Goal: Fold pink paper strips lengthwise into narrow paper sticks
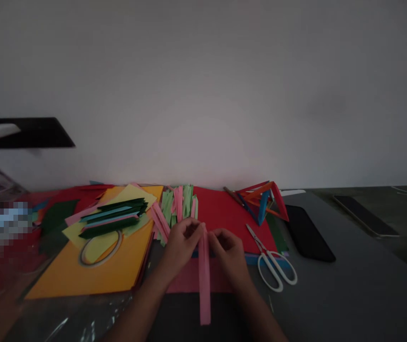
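A long pink paper strip (205, 289) hangs down between my two hands, its lower end over the dark tabletop. My left hand (186, 240) pinches the strip near its top. At the opposite edge, the thumb and fingers of my right hand (229, 251) are closed on the strip too. Behind my left hand lies a heap of folded light green and pink paper strips (188, 199). Beneath the hands is a pink sheet (184, 280), and a red sheet (217, 209) lies farther back. White-handled scissors (269, 261) lie to the right of my right hand, blades partly apart.
On the left, a yellow-orange sheet stack (118, 280) bears a tape roll (82, 256) and dark green folded strips (114, 225). At the back right stands a colourful paper frame (281, 199). A black phone-like slab (308, 232) and another dark slab (363, 216) lie farther right.
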A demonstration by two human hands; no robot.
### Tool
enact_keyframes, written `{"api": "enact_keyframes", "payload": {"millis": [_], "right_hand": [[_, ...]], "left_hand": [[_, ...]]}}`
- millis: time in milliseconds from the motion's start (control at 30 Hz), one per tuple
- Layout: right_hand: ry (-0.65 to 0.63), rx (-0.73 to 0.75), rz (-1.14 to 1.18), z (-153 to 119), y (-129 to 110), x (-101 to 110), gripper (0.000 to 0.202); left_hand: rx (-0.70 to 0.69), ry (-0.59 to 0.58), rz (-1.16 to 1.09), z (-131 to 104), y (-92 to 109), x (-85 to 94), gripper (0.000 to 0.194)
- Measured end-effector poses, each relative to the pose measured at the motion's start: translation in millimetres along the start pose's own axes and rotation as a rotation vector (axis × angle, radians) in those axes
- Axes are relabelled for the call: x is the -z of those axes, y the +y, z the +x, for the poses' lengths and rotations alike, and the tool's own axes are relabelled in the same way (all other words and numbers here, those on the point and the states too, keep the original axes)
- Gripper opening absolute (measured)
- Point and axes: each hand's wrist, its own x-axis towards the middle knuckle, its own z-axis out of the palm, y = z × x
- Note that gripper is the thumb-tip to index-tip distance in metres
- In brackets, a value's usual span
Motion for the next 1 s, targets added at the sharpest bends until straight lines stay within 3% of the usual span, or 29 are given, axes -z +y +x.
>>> {"api": "enact_keyframes", "payload": {"millis": [100, 267, 433, 733, 1000], "right_hand": [[-0.012, -0.004, 0.018, 0, 0, 0, 0.023], [0.117, 0.052, -0.051, 1, 0, 4, 0.023], [0.167, 0.133, -0.118, 2, 0, 5, 0.017], [0.121, 0.305, -0.264, -1, -10, 5, 0.015], [0.224, 0.380, -0.337, 0, -10, 7, 0.009]], "left_hand": [[0.003, 0.004, -0.018, 0, 2, -0.5, 0.025], [0.129, -0.067, -0.119, 0, 2, -3.1, 0.025], [0.178, -0.132, -0.166, -1, -5, -3.7, 0.024], [0.046, -0.104, -0.027, -2, 1, -5.5, 0.020], [0.001, -0.098, 0.020, -2, 5, -3.9, 0.020]]}}
